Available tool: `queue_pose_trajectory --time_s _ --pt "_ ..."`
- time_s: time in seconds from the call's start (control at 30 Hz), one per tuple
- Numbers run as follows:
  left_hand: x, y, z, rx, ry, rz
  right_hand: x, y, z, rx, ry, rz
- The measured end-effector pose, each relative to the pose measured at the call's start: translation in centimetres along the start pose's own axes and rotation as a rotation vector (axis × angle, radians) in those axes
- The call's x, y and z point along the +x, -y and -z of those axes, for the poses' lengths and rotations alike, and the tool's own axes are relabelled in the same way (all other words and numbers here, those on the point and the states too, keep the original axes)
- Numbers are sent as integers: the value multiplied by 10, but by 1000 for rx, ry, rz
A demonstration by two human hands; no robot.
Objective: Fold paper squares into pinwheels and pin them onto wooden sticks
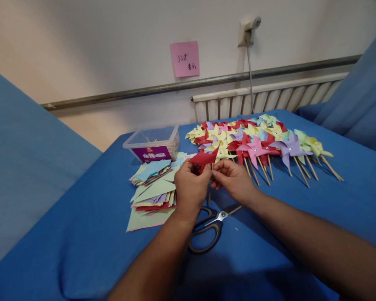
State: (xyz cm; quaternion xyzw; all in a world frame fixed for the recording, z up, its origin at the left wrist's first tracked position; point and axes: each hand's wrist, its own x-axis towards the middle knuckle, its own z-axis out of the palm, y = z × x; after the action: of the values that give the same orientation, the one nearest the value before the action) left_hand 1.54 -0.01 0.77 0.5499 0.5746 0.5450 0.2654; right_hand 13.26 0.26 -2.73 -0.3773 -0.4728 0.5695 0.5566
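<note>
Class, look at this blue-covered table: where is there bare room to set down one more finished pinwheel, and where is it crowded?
Bare blue cloth table lies left of the stack of coloured paper squares, and right of the black-handled scissors, below the row of paper pinwheels on wooden sticks. Crowded: around the clear plastic box and both hands, left hand, right hand.

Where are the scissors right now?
In the head view, the scissors lie on the blue table just below both hands, blades under the right hand, handles nearer the left forearm, right of the paper stack.
</note>
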Motion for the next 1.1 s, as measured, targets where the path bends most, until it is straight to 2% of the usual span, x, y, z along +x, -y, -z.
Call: queue_pose_trajectory --time_s 0.43,1.1 --pt "-1 -4 1 -14 -1 7 0 -4 -1 21 11 21" --pt "-3 2 1 118 -13 -111 -1 -1 -1 43 21 30"
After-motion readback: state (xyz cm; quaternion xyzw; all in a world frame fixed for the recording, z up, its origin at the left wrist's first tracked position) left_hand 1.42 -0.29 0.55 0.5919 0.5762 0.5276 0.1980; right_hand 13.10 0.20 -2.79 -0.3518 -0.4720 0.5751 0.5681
